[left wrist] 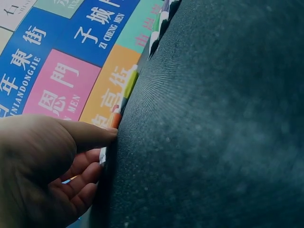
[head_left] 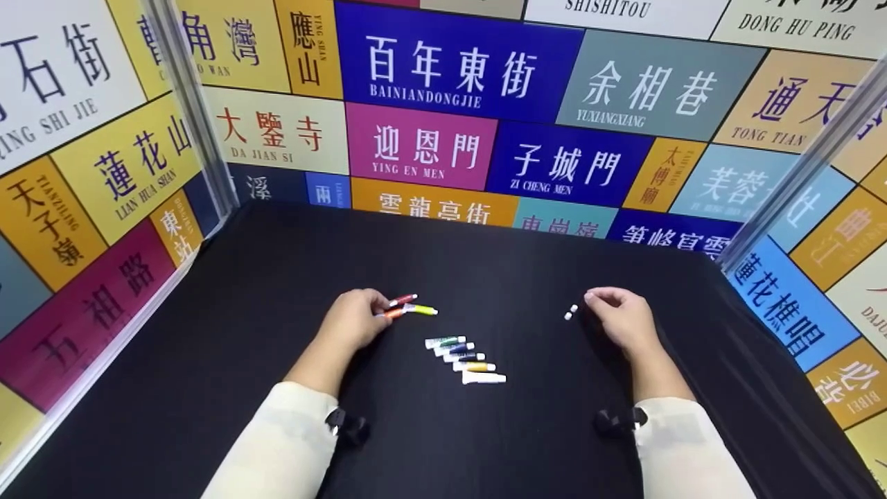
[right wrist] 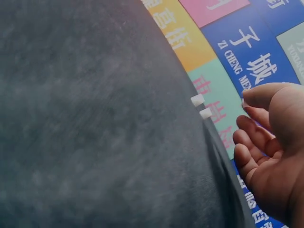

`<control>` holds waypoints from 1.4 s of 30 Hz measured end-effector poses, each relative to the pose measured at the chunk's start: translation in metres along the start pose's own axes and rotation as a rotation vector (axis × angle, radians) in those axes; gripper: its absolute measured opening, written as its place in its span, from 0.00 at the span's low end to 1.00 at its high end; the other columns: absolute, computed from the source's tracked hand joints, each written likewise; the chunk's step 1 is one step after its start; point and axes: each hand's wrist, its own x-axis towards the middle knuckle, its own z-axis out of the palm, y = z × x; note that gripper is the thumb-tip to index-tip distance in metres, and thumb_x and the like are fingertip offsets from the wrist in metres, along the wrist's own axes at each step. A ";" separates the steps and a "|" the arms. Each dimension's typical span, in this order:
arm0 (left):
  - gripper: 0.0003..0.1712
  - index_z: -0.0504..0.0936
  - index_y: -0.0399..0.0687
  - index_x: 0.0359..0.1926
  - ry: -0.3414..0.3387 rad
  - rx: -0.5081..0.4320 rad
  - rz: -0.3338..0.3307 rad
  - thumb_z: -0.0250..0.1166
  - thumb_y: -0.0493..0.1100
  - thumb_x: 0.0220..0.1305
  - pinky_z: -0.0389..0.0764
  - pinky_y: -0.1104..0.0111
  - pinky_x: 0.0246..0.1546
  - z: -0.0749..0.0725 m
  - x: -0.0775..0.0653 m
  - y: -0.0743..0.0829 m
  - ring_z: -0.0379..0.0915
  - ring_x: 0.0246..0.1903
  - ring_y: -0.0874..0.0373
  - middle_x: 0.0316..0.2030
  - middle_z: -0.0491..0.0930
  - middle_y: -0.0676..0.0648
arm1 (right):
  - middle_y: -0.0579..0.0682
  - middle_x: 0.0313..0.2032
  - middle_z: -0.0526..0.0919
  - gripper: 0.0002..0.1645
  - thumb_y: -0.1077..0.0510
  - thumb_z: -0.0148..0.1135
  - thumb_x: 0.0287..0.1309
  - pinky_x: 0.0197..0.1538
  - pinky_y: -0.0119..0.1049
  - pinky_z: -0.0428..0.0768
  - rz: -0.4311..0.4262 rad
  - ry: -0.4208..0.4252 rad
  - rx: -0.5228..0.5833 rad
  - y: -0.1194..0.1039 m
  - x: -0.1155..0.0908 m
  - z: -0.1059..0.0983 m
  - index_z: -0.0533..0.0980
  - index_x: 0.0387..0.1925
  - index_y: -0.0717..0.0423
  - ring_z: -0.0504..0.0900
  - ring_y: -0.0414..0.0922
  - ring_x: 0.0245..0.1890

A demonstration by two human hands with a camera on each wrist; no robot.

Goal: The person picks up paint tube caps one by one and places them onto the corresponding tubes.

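Observation:
My left hand [head_left: 357, 315] is at the left of the tabletop, thumb and fingers gripping an orange paint tube [head_left: 393, 314]. Right beside it lie a red tube [head_left: 402, 300] and a yellow-green tube [head_left: 421, 310]; from the left wrist, the yellow-green tube [left wrist: 130, 83] shows past the thumb. Over on the right, my right hand [head_left: 620, 315] brings thumb and index fingertips together. A tiny whitish piece [right wrist: 243, 103] shows between them, mostly hidden. Two small white caps [right wrist: 197, 100] lie on the cloth just left of that hand.
Several paint tubes [head_left: 464, 357] with green, dark blue, black, yellow and white labels lie in a slanted row mid-table. Black cloth [head_left: 527, 436] covers the table. Printed sign panels [head_left: 457, 62] wall it in at the back and sides, with metal posts [head_left: 201, 111] at the corners.

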 end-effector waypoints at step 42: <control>0.11 0.91 0.52 0.53 0.272 -0.168 0.303 0.72 0.46 0.72 0.84 0.60 0.61 -0.028 -0.032 0.085 0.83 0.50 0.52 0.48 0.89 0.49 | 0.35 0.37 0.89 0.16 0.52 0.71 0.70 0.42 0.24 0.82 -0.275 0.098 0.317 -0.118 -0.054 -0.022 0.88 0.51 0.57 0.84 0.38 0.37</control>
